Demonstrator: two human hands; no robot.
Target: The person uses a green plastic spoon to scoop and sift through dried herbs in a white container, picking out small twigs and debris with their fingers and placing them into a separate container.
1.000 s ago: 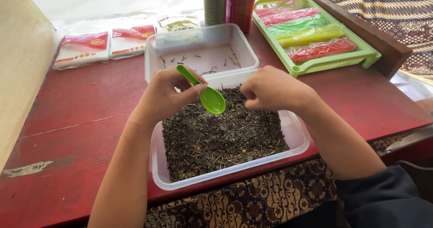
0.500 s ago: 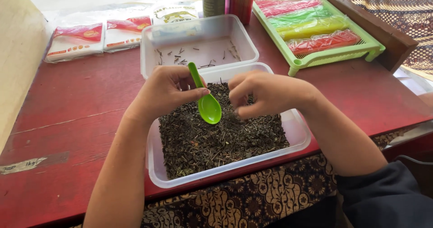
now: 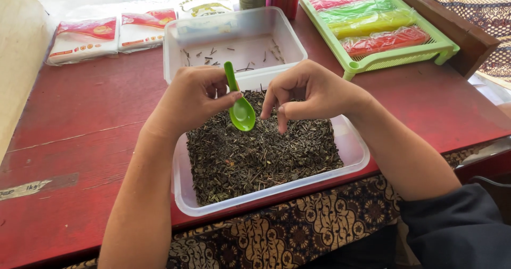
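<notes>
Sorting is in hand. The left hand (image 3: 194, 96) grips the green spoon (image 3: 239, 106), bowl down, just above the dried leaves (image 3: 261, 152) filling the near clear tub (image 3: 356, 154). The right hand (image 3: 311, 90), at 3 o'clock of the spoon, pinches its fingertips together over the leaves; whether they hold a stem cannot be told. The far tub (image 3: 234, 40), at 12 o'clock, holds scattered stems. The next move calls for a fine pinch.

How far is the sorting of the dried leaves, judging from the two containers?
Done: only a few stems lie in the far clear container. In hand: the left hand holds a green spoon over the near container, and the right hand pinches its fingertips together above the dark dried leaves. Left: the near container is nearly full, so most seems unsorted.
</notes>
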